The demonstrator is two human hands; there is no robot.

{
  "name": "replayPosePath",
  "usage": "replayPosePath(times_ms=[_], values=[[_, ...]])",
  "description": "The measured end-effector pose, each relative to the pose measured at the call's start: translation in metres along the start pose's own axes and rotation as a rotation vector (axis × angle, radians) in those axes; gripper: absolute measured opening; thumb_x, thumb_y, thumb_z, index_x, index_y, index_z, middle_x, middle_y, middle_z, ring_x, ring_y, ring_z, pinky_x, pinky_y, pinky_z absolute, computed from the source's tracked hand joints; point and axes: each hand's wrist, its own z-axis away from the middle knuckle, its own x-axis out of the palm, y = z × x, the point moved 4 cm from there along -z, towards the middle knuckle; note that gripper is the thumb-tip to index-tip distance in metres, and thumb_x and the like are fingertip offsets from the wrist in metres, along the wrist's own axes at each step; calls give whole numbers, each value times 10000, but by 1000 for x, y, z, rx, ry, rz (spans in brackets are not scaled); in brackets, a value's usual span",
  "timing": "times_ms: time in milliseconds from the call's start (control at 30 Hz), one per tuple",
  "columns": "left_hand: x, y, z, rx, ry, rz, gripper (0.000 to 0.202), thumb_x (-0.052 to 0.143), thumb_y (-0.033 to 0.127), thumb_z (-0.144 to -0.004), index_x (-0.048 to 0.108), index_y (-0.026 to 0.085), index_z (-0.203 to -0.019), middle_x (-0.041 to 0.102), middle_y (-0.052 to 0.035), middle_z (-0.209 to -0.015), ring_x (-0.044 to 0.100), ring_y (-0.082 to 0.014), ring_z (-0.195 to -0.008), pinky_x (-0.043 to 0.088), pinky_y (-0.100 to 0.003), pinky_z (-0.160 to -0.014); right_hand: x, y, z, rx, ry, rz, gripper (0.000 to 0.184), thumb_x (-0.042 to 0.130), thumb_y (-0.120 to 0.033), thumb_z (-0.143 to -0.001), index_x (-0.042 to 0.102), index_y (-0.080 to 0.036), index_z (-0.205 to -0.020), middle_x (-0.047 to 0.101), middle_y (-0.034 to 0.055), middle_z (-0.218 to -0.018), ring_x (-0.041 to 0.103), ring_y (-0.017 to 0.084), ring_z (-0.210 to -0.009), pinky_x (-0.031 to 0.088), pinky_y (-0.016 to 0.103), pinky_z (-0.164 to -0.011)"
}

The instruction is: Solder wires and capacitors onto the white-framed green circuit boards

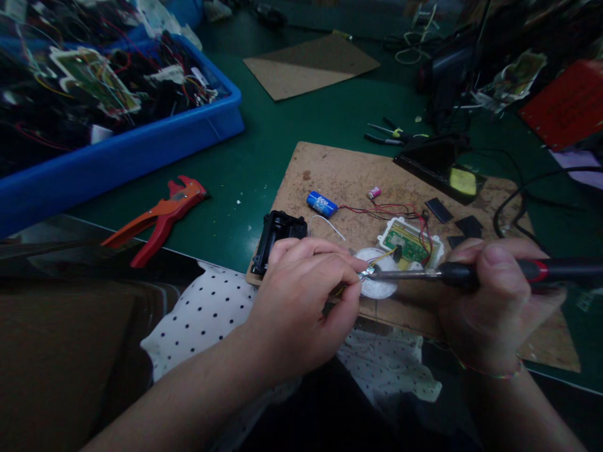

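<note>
My right hand is wrapped round the black-and-red handle of a soldering iron, whose metal shaft points left. Its tip meets a small shiny piece with thin wires, pinched in the fingertips of my left hand. Below the tip lies a round whitish disc, partly covered. Just behind it sits a green circuit board in a white frame, joined by red and black wires to a blue cylindrical battery. A black plastic housing stands beside my left hand.
Everything rests on a brown board on a green table. Left are red-handled cutters and a blue bin full of wired parts. At the back right are pliers, an iron stand with yellow sponge and a red box.
</note>
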Motion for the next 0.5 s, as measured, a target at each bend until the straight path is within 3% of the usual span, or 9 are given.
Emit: replayPosePath(times_ms=[300,500], values=[[0,0,1,-7,-11,-4,122,636,116,-854,644,223,-795,772,69,-1005,655,-172,-1028,393,-418,-916,1,0,-2,-34,55,-40,205,625,-275,-717,578,-206,-530,537,-46,-495,480,100,-451,351,283,-462],[0,1,0,-9,-11,-1,117,639,122,-855,647,225,-801,772,68,-999,652,-174,-1032,392,-424,-917,-2,-1,-3,63,-10,-51,171,626,-220,-743,618,-196,-574,559,-41,-549,516,102,-503,377,279,-495]])
